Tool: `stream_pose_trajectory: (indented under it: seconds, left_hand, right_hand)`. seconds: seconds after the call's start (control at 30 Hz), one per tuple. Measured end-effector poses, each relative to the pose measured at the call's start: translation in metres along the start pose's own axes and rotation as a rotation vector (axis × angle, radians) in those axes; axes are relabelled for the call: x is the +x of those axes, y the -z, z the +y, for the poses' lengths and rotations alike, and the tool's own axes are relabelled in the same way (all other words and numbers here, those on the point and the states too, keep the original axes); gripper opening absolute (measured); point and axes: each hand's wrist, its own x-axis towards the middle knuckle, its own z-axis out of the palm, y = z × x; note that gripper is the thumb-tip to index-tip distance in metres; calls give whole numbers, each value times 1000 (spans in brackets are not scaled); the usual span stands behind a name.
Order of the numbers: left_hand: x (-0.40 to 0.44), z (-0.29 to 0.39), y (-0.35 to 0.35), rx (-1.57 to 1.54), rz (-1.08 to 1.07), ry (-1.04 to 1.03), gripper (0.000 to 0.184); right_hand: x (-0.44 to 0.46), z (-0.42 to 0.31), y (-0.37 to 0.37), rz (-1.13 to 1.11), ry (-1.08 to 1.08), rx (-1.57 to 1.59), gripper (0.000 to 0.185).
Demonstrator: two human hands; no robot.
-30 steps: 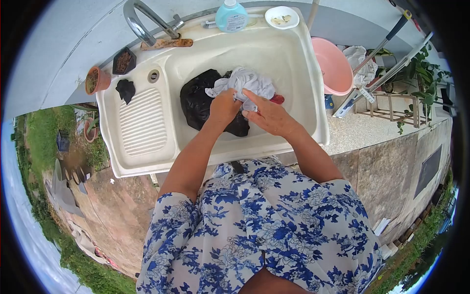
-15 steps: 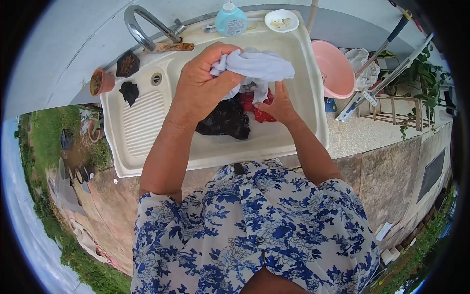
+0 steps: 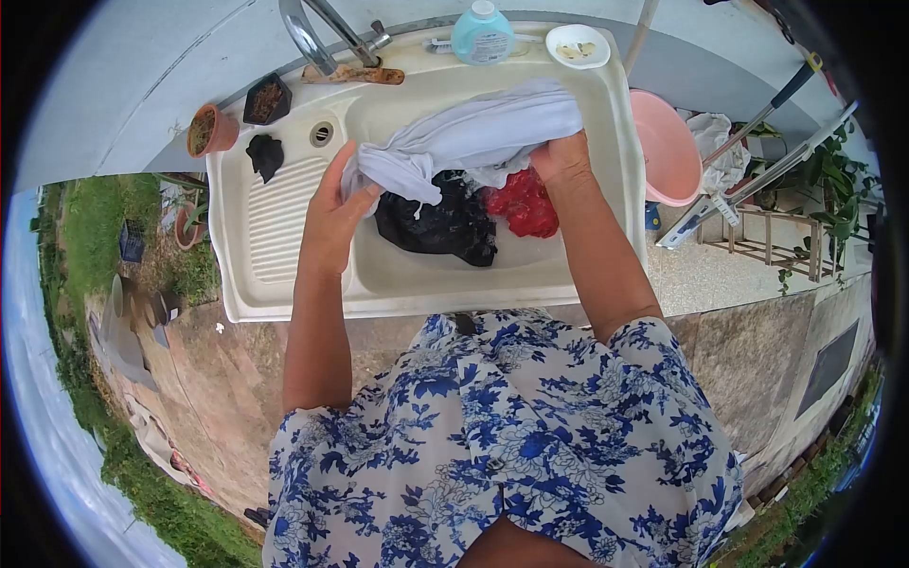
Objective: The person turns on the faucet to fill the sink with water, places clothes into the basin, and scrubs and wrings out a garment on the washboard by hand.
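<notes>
A wet white cloth point(image 3: 473, 128), perhaps a garment, stretches between my two hands above the sink point(image 3: 379, 292). My left hand point(image 3: 333, 213) grips its bunched left end, thumb toward me. My right hand point(image 3: 565, 161) is closed round the right end, with most of its fingers hidden beneath the fabric. Below the white cloth, a dark wet cloth point(image 3: 437, 227) lies in the basin. Beside it on the right is a red cloth point(image 3: 523, 204), also wet.
Behind the basin stand a metal faucet point(image 3: 341, 33), a blue detergent bottle point(image 3: 483, 38) and a white soap dish point(image 3: 578, 47). Two plant pots point(image 3: 213, 131) and a small black cloth point(image 3: 266, 156) sit at the left. A pink basin point(image 3: 668, 151) is at the right, near long-handled tools point(image 3: 748, 185).
The white cloth was bunched up and is now pulled out lengthwise. My left hand has moved left and down, my right hand up to the cloth's right end. The view has shifted slightly.
</notes>
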Motion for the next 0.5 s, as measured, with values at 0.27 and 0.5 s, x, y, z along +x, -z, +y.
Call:
stream_pose_trajectory:
  seconds: [0.27, 0.5]
  left_hand:
    - [-38, -122, 67, 1210, 297, -148, 76]
    - [-57, -182, 100, 1309, 181, 608, 98]
  right_hand:
    - [42, 46, 89, 33, 69, -215, 27]
    - [7, 108, 175, -463, 527, -2316, 54]
